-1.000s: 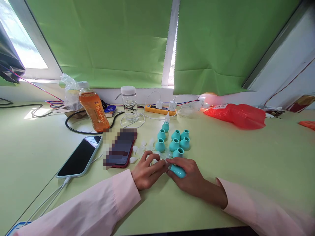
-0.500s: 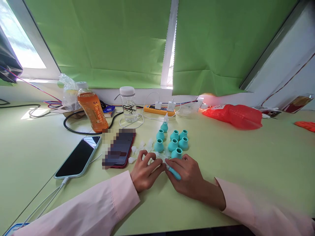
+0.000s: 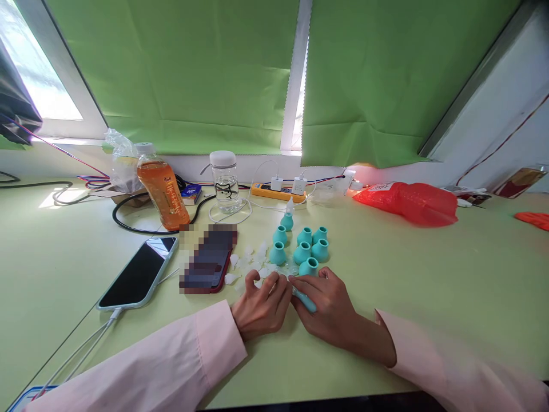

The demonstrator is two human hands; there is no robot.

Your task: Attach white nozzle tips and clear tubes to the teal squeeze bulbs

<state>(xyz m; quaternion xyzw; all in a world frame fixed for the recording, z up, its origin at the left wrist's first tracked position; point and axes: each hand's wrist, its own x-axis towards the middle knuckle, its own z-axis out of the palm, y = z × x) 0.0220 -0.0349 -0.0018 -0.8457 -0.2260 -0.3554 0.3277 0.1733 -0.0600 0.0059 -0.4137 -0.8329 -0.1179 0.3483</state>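
Note:
My right hand [image 3: 328, 303] is closed round a teal bulb [image 3: 307, 301], which lies tilted under its fingers with a clear tip toward my left hand. Curled fingers of my left hand [image 3: 263, 303] meet the right fingertips at that clear end; what they pinch is hidden. Several open-necked teal bulbs [image 3: 302, 253] stand upright just beyond my hands. Behind them is one teal bulb [image 3: 287, 221] with a clear nozzle on top. Small translucent pieces [image 3: 253, 263] are scattered beyond my left hand, some partly covered by it.
Left of my hands lie a dark red phone [image 3: 210, 260] and a phone with a cable [image 3: 139, 274]. Farther back are an orange drink bottle [image 3: 165, 194], a clear jar [image 3: 225, 183], a yellow power strip [image 3: 274, 191] and a red bag [image 3: 407, 203].
My left hand has shifted slightly right, and its fingers have curled in closer to the right fingertips. My right hand still holds the teal bulb.

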